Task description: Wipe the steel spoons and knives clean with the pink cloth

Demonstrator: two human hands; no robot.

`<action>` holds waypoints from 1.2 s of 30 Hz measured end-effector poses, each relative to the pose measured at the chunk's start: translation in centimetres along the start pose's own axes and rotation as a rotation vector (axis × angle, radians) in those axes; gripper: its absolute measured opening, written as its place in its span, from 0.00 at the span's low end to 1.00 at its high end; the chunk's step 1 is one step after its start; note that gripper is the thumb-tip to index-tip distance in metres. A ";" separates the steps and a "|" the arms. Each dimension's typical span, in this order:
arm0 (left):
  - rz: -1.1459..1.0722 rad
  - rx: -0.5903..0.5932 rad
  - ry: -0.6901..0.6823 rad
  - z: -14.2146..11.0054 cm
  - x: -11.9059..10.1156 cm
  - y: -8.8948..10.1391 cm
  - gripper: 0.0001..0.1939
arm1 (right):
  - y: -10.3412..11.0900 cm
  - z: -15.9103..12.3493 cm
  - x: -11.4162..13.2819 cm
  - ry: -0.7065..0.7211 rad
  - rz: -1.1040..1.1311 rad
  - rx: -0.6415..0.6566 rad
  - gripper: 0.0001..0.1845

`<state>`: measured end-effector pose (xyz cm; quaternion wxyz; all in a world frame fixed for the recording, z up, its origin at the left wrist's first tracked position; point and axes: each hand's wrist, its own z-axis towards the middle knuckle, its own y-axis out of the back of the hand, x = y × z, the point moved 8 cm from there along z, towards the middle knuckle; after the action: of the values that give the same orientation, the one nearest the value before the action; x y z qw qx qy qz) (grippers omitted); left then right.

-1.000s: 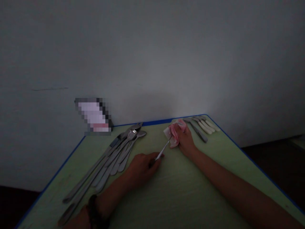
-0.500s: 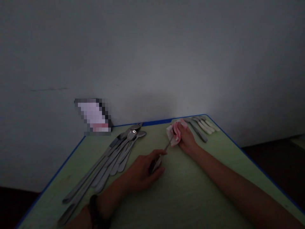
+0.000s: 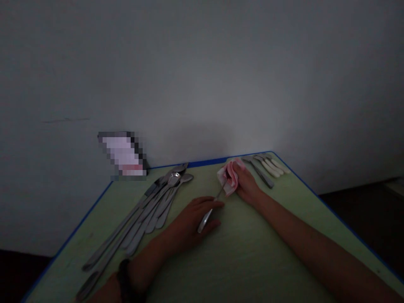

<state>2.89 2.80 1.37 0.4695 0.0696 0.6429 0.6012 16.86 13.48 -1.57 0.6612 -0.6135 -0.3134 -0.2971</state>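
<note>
Head view, worktop (image 3: 259, 261) left side: long metal cutlery (image 3: 153, 208), overlapping.
Far left corner: pixelated object (image 3: 121, 153).
Far right corner: white-handled cutlery (image 3: 274, 167).
Left hand (image 3: 189, 221): thumb and fingers parted around slim, shiny utensil (image 3: 205, 219), mid-worktop.
Right hand (image 3: 246, 183): gripping crumpled pink-and-white cloth (image 3: 232, 182), hiding the utensil's far end.

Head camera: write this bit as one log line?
left hand: thumb spread, touching utensil; right hand: closed on pink cloth; utensil: runs into cloth; cutlery pile: table left
</note>
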 end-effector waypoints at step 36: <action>0.041 0.110 -0.181 0.2 -2.0 -0.3 0.18 | 0.3 0.1 -0.6 -0.102 0.031 -0.008 0.14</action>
<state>4.29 1.51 2.18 0.5088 0.1627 0.6283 0.5656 16.74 13.60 -2.23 0.6464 -0.6353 -0.3358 -0.2565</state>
